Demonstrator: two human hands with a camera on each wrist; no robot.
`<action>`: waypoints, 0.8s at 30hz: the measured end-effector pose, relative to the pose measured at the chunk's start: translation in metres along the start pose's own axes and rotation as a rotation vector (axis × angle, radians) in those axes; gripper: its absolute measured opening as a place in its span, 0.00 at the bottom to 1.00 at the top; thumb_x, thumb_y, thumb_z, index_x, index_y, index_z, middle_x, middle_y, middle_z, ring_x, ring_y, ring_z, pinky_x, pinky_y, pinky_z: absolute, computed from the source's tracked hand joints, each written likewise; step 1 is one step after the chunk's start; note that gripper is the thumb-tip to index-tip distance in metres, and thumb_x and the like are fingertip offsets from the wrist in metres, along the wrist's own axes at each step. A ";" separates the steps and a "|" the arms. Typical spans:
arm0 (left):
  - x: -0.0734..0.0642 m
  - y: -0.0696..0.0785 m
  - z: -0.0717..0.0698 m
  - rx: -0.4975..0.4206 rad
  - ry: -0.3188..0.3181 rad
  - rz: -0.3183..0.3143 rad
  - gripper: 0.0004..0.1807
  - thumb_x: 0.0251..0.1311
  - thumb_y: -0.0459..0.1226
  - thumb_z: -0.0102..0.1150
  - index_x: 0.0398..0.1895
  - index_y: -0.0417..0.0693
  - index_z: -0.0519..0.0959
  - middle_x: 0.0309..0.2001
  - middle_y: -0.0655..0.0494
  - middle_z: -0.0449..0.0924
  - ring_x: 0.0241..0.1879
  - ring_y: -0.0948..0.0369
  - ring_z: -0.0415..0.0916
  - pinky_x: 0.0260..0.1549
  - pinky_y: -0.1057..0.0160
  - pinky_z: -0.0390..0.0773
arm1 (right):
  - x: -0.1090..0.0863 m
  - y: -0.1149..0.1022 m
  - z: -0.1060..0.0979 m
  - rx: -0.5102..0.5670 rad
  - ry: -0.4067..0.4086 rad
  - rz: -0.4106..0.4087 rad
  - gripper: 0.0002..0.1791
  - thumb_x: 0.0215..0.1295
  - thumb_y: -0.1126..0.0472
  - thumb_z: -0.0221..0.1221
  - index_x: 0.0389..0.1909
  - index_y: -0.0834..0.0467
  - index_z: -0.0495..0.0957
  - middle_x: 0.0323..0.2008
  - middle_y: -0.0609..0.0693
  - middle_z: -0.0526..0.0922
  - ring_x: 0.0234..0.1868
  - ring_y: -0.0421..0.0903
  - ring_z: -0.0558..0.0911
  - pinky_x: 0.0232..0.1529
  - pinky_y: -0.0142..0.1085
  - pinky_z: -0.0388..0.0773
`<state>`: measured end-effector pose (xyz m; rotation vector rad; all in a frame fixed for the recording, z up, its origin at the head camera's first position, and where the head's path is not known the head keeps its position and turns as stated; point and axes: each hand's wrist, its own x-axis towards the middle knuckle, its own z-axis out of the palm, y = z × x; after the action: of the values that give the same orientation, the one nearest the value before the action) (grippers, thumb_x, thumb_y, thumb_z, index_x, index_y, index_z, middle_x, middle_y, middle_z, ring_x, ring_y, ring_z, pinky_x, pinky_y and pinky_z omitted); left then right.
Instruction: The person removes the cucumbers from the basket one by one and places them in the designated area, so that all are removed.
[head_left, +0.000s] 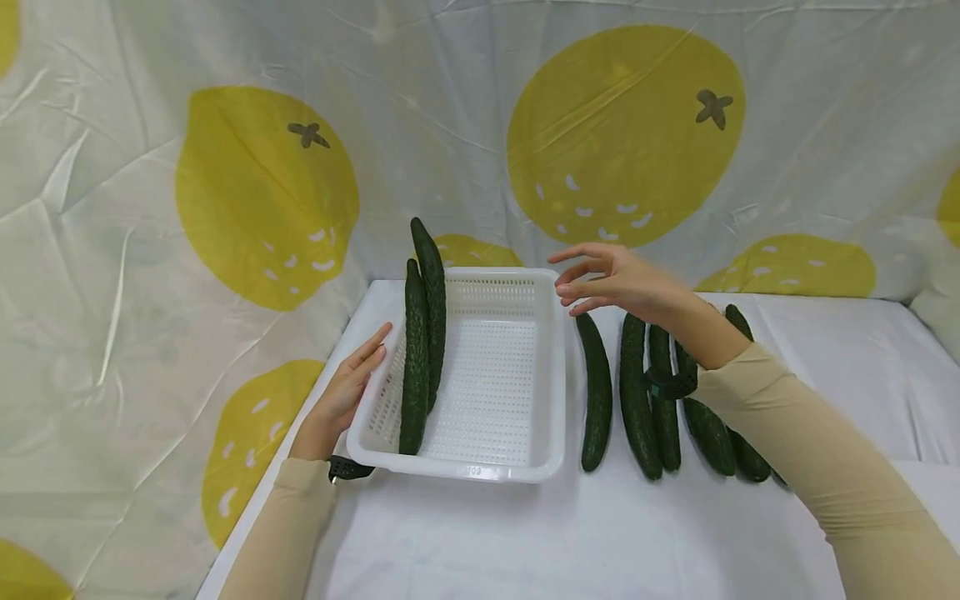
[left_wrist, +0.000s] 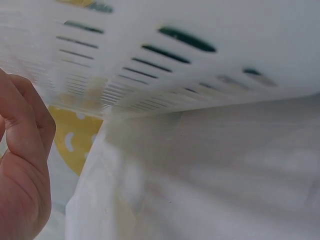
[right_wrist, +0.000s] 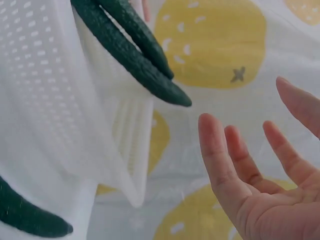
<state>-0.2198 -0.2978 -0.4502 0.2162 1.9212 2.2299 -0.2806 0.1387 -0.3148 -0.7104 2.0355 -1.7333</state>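
Observation:
Two dark green cucumbers (head_left: pixel 416 367) lean side by side inside the left part of a white plastic basket (head_left: pixel 480 473), their upper ends past its far rim. My left hand (head_left: pixel 348 387) is at the basket's left side, fingers extended; in the left wrist view that hand (left_wrist: pixel 22 165) appears beside the slotted wall. Whether it touches the wall I cannot tell. My right hand (head_left: pixel 618 283) hovers beyond the basket's far right corner, holding nothing. Its fingers are spread in the right wrist view, apart from the cucumbers (right_wrist: pixel 145 65). Below it, a single cucumber (head_left: pixel 595 396) lies right of the basket.
Several more cucumbers (head_left: pixel 637 408) lie in a row on the white tablecloth (head_left: pixel 570 542), partly hidden under my right forearm. A hanging cloth with yellow lemon prints (head_left: pixel 630 133) borders the table's back and left side.

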 end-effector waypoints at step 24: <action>0.001 0.002 0.002 -0.029 0.003 -0.010 0.30 0.80 0.39 0.37 0.81 0.55 0.48 0.69 0.51 0.60 0.54 0.62 0.70 0.48 0.66 0.75 | 0.052 0.000 0.074 0.043 -0.123 -0.012 0.27 0.64 0.68 0.66 0.64 0.59 0.74 0.49 0.64 0.79 0.46 0.58 0.82 0.47 0.51 0.80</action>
<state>-0.2202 -0.2958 -0.4482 0.1977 1.8861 2.2513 -0.2793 0.0490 -0.3258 -0.7965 1.9098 -1.6915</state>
